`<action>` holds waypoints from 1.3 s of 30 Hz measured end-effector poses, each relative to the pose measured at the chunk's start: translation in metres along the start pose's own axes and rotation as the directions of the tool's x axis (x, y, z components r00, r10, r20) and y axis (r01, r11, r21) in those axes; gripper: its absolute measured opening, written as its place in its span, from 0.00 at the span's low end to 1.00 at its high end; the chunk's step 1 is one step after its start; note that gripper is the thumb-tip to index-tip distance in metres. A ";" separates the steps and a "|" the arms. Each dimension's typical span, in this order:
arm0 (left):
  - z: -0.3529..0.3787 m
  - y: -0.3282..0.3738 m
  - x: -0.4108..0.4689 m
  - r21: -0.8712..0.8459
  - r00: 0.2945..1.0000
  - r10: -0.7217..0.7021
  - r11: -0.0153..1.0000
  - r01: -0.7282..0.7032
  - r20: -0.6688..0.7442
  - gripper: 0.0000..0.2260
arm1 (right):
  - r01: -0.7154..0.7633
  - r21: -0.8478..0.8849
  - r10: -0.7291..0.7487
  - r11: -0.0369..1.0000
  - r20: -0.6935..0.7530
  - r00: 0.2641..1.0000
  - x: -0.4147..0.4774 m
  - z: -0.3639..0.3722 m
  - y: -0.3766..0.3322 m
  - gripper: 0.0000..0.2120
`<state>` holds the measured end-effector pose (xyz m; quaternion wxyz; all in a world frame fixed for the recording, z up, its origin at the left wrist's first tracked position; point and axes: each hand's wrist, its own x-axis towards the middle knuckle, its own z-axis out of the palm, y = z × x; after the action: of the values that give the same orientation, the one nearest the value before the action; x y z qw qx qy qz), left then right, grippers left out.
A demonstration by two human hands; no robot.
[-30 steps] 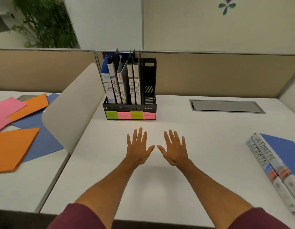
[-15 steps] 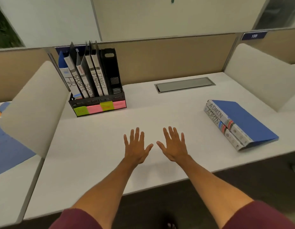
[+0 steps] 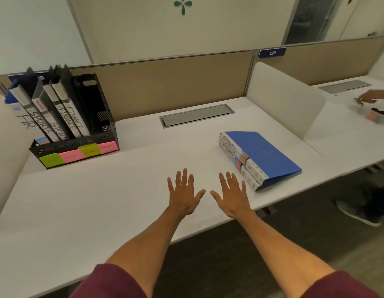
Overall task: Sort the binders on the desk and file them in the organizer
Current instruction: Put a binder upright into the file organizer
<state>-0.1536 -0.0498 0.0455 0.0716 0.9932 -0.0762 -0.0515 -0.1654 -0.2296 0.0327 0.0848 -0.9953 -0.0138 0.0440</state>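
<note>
Two blue binders (image 3: 264,154) with spines marked ADMIN lie stacked flat on the white desk (image 3: 122,190), right of centre. A black organizer (image 3: 77,147) stands at the back left, with coloured sticky labels on its front. It holds several upright binders marked HR, SPORTS and FINANCE; its rightmost slot holds none. My left hand (image 3: 183,193) and my right hand (image 3: 232,195) hover side by side over the desk's front, palms down, fingers spread, holding nothing. The right hand is just left of the ADMIN stack.
A grey cable hatch (image 3: 196,115) is set into the desk at the back. White dividers (image 3: 283,97) flank the desk. Another person's hand (image 3: 369,96) and shoe (image 3: 358,212) show at the neighbouring desk on the right.
The view has swung to the right, bringing the ADMIN binders nearer the centre and the neighbouring desk into sight. Both hands stay spread and empty over the desk.
</note>
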 end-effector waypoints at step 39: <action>0.052 0.177 0.235 -0.476 0.986 -0.159 0.863 0.166 0.056 0.41 | -0.201 0.175 0.187 0.964 0.095 0.978 0.199 -0.033 0.243 0.34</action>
<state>0.0463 -0.2675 -0.0005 0.3099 0.9470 0.0222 -0.0822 0.0408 -0.4671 0.0065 0.1711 -0.9773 0.0846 0.0918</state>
